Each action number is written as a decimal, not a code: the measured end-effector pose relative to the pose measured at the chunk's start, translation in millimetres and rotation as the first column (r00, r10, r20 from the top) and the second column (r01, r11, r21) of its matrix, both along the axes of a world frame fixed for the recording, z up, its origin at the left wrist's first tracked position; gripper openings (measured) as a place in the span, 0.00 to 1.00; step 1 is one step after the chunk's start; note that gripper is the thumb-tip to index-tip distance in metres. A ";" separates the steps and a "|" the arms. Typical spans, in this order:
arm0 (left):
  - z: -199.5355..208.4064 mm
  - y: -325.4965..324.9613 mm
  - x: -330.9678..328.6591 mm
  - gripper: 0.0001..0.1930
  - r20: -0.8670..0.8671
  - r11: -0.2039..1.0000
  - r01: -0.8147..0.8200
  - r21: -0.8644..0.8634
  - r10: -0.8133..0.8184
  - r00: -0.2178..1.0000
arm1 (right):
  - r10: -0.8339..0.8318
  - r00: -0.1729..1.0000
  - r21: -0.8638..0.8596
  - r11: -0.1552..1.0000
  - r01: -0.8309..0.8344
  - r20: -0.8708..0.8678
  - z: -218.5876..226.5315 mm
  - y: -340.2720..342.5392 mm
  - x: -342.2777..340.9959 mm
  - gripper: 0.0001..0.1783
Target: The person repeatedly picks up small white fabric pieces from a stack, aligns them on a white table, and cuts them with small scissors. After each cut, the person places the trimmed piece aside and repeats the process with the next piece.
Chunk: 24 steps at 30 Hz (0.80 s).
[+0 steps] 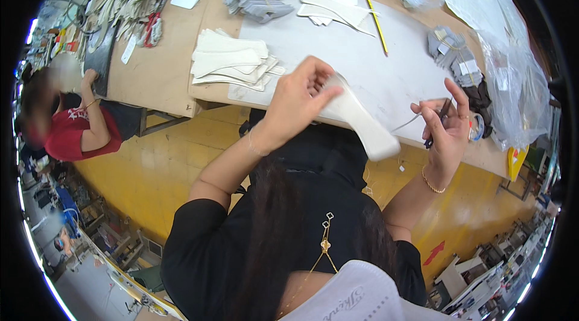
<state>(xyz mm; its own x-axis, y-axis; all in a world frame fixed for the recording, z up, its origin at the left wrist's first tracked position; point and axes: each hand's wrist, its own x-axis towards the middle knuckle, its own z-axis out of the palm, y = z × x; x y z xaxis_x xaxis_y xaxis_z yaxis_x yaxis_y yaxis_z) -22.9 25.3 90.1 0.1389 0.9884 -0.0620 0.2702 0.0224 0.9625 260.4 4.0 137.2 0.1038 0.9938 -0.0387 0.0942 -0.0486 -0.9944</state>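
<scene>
Cream and grey above a yellow floor [181,155], as it reaches me through the camera.
I read the held piece [365,122] as plain off-white, close to the cream stack [229,58]; the tool [445,111] in the right hand [443,134] is dark. The bundles [265,2] are cool grey, the tabletop [169,58] tan, the sheet [416,73] on it pale grey with faint smudges, the pencil [376,25] bright yellow. I see a solid black top [235,260], a gold necklace [325,245], a gold bracelet [433,182], a co-worker's red shirt [78,137] with white lettering, and a red floor arrow [433,253].
</scene>
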 end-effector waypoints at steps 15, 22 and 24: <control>-31.0 4.5 -0.2 0.08 0.505 0.942 0.171 -0.288 -0.002 0.863 | 0.378 0.926 -0.168 0.913 -0.371 0.013 -33.3 28.3 -83.0 0.52; -37.5 1.7 -0.9 0.07 0.376 0.991 -0.067 -0.113 0.105 0.921 | 0.126 0.979 -0.312 0.947 -0.071 0.160 -58.6 18.6 -76.7 0.23; -37.4 0.2 -0.9 0.07 0.315 0.994 -0.087 -0.060 0.102 0.943 | 0.212 0.974 -0.081 0.975 -0.206 0.073 -67.1 12.8 -86.4 0.12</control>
<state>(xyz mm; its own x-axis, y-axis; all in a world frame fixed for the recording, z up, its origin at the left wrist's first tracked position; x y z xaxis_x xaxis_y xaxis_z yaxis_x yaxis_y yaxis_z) -23.8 25.4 52.7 0.0644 0.9952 -0.0740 -0.0549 0.0776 0.9955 174.0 16.8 70.1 -0.1003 0.9887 -0.1112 0.1899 -0.0907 -0.9776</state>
